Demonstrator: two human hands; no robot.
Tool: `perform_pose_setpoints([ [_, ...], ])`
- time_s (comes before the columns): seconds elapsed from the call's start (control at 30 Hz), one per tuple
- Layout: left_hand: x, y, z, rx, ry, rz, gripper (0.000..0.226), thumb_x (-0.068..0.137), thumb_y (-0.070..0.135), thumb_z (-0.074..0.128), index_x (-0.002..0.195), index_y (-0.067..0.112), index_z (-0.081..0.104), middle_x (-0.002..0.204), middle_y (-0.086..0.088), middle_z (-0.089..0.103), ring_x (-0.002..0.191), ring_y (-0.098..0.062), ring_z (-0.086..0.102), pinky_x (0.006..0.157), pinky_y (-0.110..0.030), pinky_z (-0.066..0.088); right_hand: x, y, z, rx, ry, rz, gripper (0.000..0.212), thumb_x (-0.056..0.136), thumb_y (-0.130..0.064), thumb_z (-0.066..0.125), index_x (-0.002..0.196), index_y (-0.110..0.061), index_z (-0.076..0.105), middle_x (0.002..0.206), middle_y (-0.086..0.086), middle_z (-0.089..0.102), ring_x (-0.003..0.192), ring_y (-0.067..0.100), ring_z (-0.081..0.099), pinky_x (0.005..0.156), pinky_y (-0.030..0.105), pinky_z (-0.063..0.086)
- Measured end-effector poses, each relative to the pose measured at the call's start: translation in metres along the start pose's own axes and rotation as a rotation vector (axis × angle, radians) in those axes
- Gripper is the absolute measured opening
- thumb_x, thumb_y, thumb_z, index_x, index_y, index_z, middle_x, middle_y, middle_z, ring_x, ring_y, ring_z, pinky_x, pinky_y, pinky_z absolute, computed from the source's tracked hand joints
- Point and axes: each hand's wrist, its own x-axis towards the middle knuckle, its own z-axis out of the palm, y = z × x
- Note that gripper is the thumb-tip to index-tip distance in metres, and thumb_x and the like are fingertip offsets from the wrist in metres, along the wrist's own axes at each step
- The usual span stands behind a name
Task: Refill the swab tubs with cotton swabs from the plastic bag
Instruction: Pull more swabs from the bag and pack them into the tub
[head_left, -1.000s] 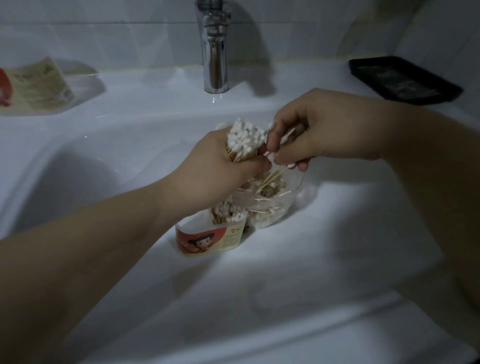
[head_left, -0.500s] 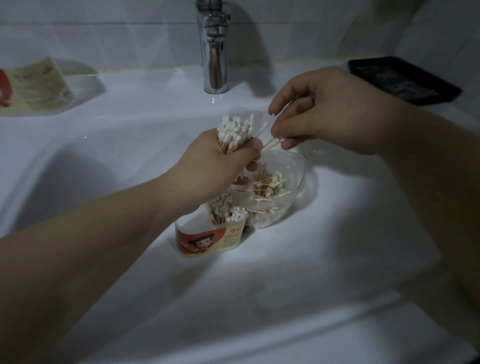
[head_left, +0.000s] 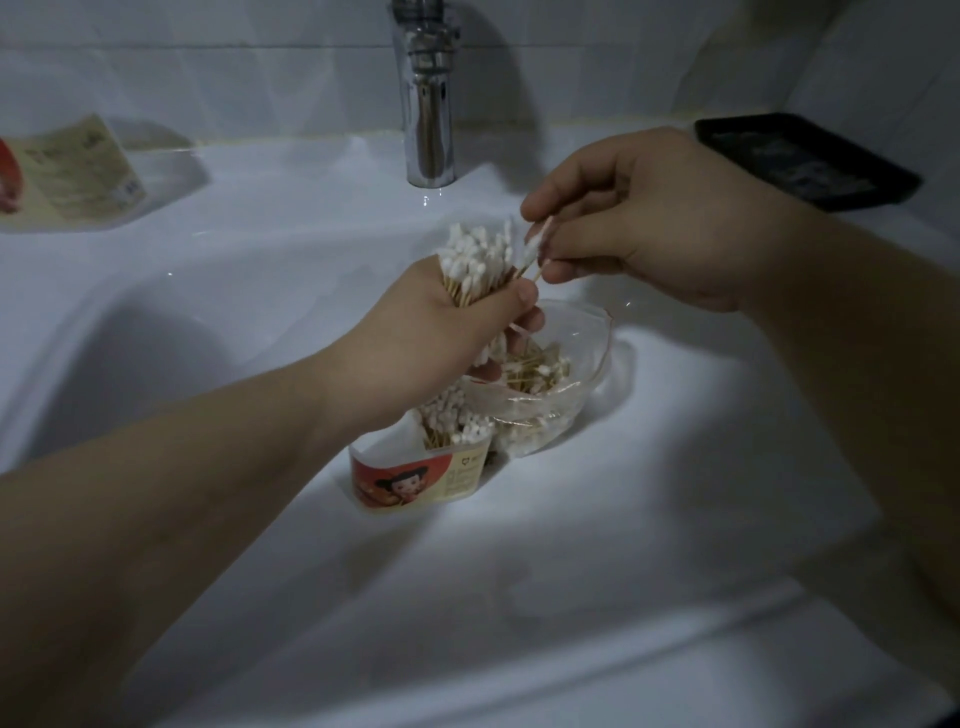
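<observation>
Presently a bundle of cotton swabs (head_left: 480, 265) is gripped in the left hand (head_left: 441, 343) above the plastic bag (head_left: 561, 395), while a few stray swabs are pinched by the right hand (head_left: 639, 228). These apparently need aligning with the bundle before it is lowered into the swab tub (head_left: 415, 475).

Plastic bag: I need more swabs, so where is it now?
In the head view the plastic bag sits mid-frame in the sink, right of the labelled swab tub, just beneath the left hand.

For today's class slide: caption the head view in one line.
Left hand grips a swab bundle above the tub; right hand pinches a few swabs beside it.
</observation>
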Motion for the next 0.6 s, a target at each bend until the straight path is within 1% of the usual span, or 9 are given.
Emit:
perform_pose_setpoints([
  [0.13, 0.001, 0.002, -0.002, -0.004, -0.003, -0.009, 0.013, 0.103, 0.019, 0.057, 0.094, 0.013, 0.064, 0.076, 0.001, 0.069, 0.067, -0.009, 0.063, 0.059, -0.026, 0.055, 0.001, -0.002, 0.002, 0.063, 0.002, 0.013, 0.003, 0.09, -0.005, 0.073, 0.093, -0.004, 0.075, 0.094, 0.018, 0.074, 0.081, 0.024, 0.074, 0.077, 0.024, 0.059],
  [0.27, 0.001, 0.001, -0.001, 0.005, -0.026, -0.016, 0.016, 0.103, 0.018, 0.056, 0.089, 0.014, 0.061, 0.072, 0.002, 0.064, 0.067, -0.01, 0.062, 0.06, -0.027, 0.054, 0.002, 0.0, 0.004, 0.065, 0.031, 0.018, 0.015, 0.093, -0.018, 0.072, 0.09, -0.004, 0.076, 0.095, 0.02, 0.074, 0.082, 0.024, 0.073, 0.077, 0.024, 0.06],
  [0.33, 0.001, 0.001, 0.0, 0.018, -0.031, -0.028, 0.015, 0.103, 0.018, 0.056, 0.09, 0.014, 0.061, 0.071, 0.003, 0.064, 0.067, -0.01, 0.062, 0.061, -0.027, 0.056, 0.001, 0.001, 0.006, 0.06, 0.019, 0.017, 0.016, 0.092, -0.022, 0.074, 0.09, -0.006, 0.077, 0.092, 0.016, 0.075, 0.081, 0.023, 0.074, 0.077, 0.024, 0.06],
  [0.47, 0.002, 0.0, 0.0, 0.037, -0.042, -0.036, 0.017, 0.102, 0.018, 0.057, 0.087, 0.014, 0.062, 0.067, 0.003, 0.063, 0.066, -0.009, 0.062, 0.061, -0.029, 0.057, 0.0, 0.001, 0.01, 0.035, 0.047, 0.014, 0.01, 0.09, -0.012, 0.075, 0.09, -0.002, 0.076, 0.077, 0.009, 0.075, 0.075, 0.02, 0.074, 0.072, 0.02, 0.06],
  [0.53, 0.002, -0.002, 0.0, 0.036, -0.053, -0.045, 0.019, 0.101, 0.019, 0.059, 0.086, 0.011, 0.065, 0.068, 0.0, 0.063, 0.068, -0.012, 0.062, 0.063, -0.031, 0.057, -0.001, 0.0, 0.012, 0.028, 0.052, 0.021, 0.002, 0.088, -0.004, 0.075, 0.088, -0.002, 0.075, 0.078, 0.011, 0.075, 0.074, 0.021, 0.076, 0.072, 0.02, 0.06],
  [0.6, 0.002, -0.002, -0.001, 0.003, -0.046, -0.053, 0.021, 0.1, 0.019, 0.062, 0.088, 0.003, 0.067, 0.068, -0.003, 0.064, 0.069, -0.014, 0.062, 0.063, -0.031, 0.056, -0.001, 0.0, 0.014, 0.062, 0.064, 0.018, 0.006, 0.085, 0.002, 0.076, 0.085, -0.003, 0.073, 0.078, 0.012, 0.074, 0.072, 0.02, 0.075, 0.071, 0.021, 0.06],
])
